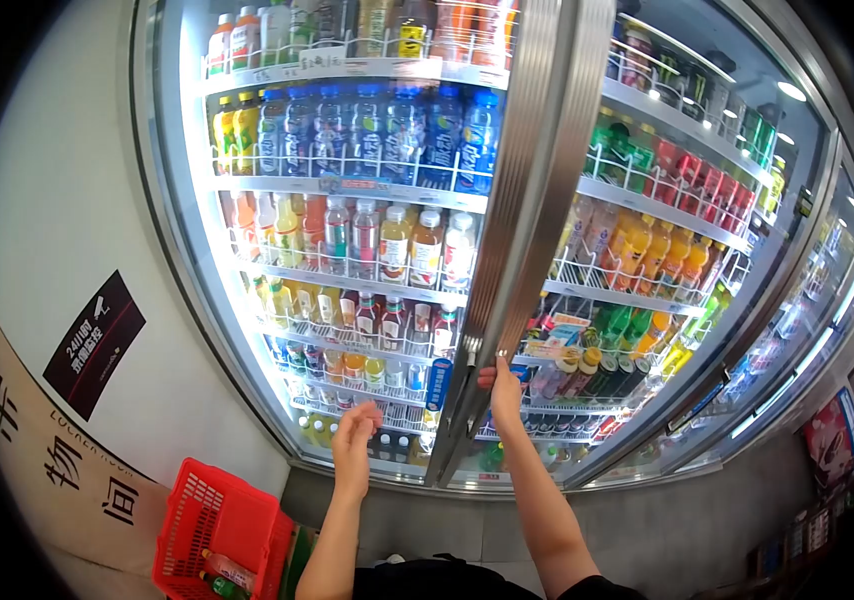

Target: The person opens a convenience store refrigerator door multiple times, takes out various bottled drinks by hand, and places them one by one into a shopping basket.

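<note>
The right hand [507,395] has its fingers hooked at the metal edge [525,300] of a glass door [551,190], can't tell how tight. Door's probably heavy and stiff but hinged, so that edge is the spot to grab imo; bare glass would be slippery. Left hand [353,440] looks empty, fingers loosely bent. Bottles [406,130] sit beyond them behind glass, red basket [255,505] down past the left fingers.
</note>
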`<state>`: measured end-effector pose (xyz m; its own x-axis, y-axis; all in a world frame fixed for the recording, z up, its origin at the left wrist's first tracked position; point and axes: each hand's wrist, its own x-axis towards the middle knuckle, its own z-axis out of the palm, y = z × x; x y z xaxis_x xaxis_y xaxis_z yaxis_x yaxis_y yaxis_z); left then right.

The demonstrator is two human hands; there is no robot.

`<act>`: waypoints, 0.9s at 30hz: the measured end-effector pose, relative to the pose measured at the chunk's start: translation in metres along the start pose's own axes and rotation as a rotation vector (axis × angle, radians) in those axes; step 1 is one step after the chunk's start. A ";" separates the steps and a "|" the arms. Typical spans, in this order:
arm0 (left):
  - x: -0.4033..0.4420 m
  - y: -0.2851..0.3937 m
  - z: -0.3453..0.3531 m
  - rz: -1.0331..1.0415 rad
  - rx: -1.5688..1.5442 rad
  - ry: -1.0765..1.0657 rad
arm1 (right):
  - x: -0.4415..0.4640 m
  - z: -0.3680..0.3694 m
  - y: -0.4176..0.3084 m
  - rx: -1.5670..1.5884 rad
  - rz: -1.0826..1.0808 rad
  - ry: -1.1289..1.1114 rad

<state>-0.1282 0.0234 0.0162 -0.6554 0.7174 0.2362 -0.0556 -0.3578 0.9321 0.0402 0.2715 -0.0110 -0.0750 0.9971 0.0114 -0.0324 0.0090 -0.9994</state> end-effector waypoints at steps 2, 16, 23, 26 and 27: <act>-0.005 -0.016 -0.005 -0.035 -0.019 0.009 | 0.012 -0.004 0.005 0.126 0.022 0.014; 0.004 -0.015 -0.027 -0.148 -0.087 -0.113 | 0.006 0.015 0.009 0.170 0.069 0.183; 0.009 -0.041 -0.043 -0.212 -0.089 -0.096 | 0.006 0.017 0.011 0.191 0.035 0.200; 0.023 -0.051 -0.032 -0.229 -0.067 -0.141 | 0.004 0.019 0.008 0.174 0.018 0.217; 0.029 -0.055 -0.025 -0.221 -0.078 -0.151 | 0.005 0.019 0.007 0.127 0.003 0.229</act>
<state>-0.1632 0.0489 -0.0350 -0.5019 0.8618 0.0734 -0.2464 -0.2238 0.9430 0.0202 0.2747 -0.0176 0.1518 0.9883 -0.0135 -0.1585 0.0108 -0.9873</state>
